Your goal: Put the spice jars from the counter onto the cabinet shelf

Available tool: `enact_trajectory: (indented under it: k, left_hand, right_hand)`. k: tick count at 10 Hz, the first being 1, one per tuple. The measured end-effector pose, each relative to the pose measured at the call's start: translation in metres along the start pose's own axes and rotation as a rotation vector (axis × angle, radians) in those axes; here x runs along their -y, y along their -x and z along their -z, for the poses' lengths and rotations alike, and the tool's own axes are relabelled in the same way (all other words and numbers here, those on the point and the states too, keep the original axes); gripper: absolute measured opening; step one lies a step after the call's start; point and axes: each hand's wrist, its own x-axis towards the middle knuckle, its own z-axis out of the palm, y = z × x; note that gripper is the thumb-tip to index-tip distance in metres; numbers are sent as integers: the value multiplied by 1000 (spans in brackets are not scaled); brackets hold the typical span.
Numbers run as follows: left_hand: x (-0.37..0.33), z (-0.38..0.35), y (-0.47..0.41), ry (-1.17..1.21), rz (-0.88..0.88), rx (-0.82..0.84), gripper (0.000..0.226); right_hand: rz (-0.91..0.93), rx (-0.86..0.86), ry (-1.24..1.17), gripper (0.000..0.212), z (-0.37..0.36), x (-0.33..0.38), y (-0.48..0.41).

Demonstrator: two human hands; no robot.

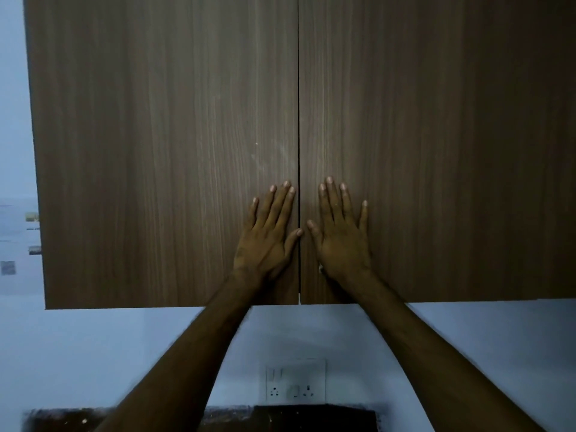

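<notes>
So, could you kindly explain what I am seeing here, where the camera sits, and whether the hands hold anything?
There is no machine here: a person wears one wide-angle camera on the head, so this picture looks out along both forearms. The left hand lies flat on the left brown wood-grain cabinet door, the right hand flat on the right brown wood-grain door, either side of the centre gap. Both doors are closed and neither hand holds anything. Below, a white socket plate sits on the pale wall, above a strip of dark counter. No spice jars are in view.
</notes>
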Motion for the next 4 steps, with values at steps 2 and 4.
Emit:
enact_trajectory:
  k: [2, 4]
  left_hand:
    - [-4, 10, 0, -3, 32, 76, 73]
    - [-2, 34, -1, 132, 76, 78, 78]
  right_hand:
    - [-14, 63, 32, 70, 9, 3, 2]
    - [1, 71, 44, 74, 22, 14, 7]
